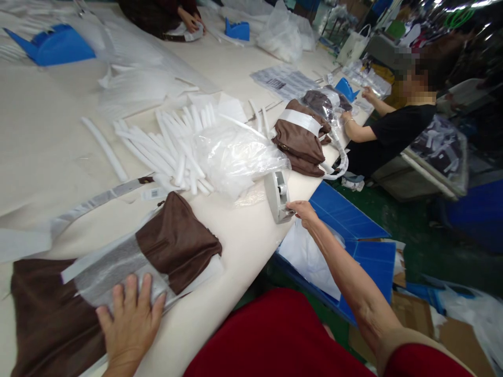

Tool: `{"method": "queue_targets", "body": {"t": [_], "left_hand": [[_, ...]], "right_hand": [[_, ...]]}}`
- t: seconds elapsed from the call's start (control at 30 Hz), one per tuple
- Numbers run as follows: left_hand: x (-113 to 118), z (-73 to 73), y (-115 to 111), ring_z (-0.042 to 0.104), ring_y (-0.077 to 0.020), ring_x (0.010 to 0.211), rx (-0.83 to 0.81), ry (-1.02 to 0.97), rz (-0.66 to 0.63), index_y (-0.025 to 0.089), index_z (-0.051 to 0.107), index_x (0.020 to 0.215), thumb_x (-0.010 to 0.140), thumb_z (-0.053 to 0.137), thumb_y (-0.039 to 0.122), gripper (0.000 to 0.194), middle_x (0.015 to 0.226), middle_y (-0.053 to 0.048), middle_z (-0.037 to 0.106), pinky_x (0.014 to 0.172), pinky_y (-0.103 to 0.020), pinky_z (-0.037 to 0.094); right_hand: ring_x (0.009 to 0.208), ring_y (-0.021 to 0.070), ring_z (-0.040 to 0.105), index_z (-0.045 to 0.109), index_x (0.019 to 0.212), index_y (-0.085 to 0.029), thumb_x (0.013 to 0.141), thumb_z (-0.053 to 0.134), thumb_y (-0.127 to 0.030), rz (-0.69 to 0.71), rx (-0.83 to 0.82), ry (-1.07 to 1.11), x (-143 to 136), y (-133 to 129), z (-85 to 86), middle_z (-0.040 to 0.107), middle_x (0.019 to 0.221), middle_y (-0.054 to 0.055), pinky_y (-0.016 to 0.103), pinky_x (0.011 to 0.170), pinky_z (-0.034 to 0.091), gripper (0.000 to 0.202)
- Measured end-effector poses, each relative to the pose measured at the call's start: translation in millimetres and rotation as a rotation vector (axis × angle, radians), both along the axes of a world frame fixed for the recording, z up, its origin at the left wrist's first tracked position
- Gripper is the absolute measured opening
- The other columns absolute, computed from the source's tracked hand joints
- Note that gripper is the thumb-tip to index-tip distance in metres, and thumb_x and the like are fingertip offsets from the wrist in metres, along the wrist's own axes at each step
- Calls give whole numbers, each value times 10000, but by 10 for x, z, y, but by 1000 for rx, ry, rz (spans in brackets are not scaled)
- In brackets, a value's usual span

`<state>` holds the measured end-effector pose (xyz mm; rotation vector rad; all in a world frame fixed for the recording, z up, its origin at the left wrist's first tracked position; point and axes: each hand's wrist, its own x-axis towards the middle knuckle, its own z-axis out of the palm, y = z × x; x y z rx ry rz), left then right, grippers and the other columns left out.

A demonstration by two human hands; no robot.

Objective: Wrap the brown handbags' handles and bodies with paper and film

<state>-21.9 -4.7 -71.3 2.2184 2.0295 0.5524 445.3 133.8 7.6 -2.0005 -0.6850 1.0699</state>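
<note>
My left hand (131, 319) lies flat with fingers spread on a thin white wrapping sheet (113, 272), which goes across a dark brown handbag (173, 238) on the table. The bag's strap (98, 201), covered in pale wrap, stretches out beyond it, near a white tag (151, 194). Off to the right, my right hand (304, 212) pinches at the cutter end of a grey tape dispenser (277, 198) by the table edge. The tape between those fingertips is too small to see clearly.
White foam tubes (168, 146) and a clear plastic bag (239, 152) lie mid-table. Beyond them sit wrapped brown bags (301, 133). A blue box (353, 251) with white sheets stands below the edge. A co-worker (393, 120) works at right; another person's hands (192, 22) show at the far side.
</note>
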Motion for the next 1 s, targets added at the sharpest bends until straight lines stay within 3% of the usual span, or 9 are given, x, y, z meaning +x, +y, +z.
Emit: {"method": "queue_targets", "body": {"t": [0.1,0.23,0.33,0.47,0.6,0.67,0.73,0.83,1.0], "left_hand": [[13,6,6,262,-448,1447,2,-23,9,414,109,1555,937,422,480,695,1646,0,157,1114,-766,182],[59,61,20,225,-410,1469,-35,-69,42,577,17,1487,946,347,538,634,1616,202,3,1142,-751,136],[83,94,29,199,-397,1480,-52,-71,39,598,3,1474,952,333,558,619,1604,233,-22,1151,-741,110],[97,92,15,184,-400,1483,-59,-26,54,526,15,1514,976,306,545,613,1636,134,9,1136,-750,106],[95,82,-31,248,-428,1460,-157,65,80,160,390,1496,976,291,470,612,1585,-180,307,1129,-729,148],[83,80,-43,257,-407,1464,-235,108,101,113,490,1426,958,331,434,589,1541,-221,377,1141,-699,149],[75,80,-46,266,-387,1466,-272,126,106,137,508,1416,941,381,417,566,1541,-203,388,1152,-670,148],[86,85,-54,275,-368,1467,-285,126,97,181,496,1432,936,424,415,553,1552,-180,380,1162,-641,149],[123,57,-91,254,-346,1479,-262,101,71,233,457,1463,941,465,422,555,1562,-153,373,1177,-616,130]], "right_hand": [[703,186,590,657,598,-163,548,737,-432,8,56,18,9,-33,81,660,606,32,315,706,415,285],[775,185,595,656,629,-182,583,721,-420,-12,175,14,-14,-368,234,688,725,32,304,742,440,251],[753,175,600,645,672,-188,594,735,-460,-59,164,99,-70,-666,239,690,766,42,282,675,444,297],[589,155,586,572,689,-203,538,746,-537,-66,-36,282,-85,-794,36,647,644,23,270,561,438,406],[446,113,453,490,603,-224,524,739,-546,-25,-83,127,-39,-932,-195,509,484,-43,250,462,359,415],[415,114,402,454,552,-233,525,735,-561,38,-146,103,-41,-1071,-236,471,446,-40,254,430,314,434],[427,122,390,485,565,-233,586,716,-570,180,-176,136,-110,-1154,-182,476,460,-30,267,443,313,409],[507,141,423,539,621,-230,730,664,-553,590,-147,223,-474,-981,92,492,515,-23,287,531,362,363],[618,141,480,595,762,-215,864,576,-485,1472,-109,252,-1768,-122,651,557,637,-21,265,624,362,290]]}}
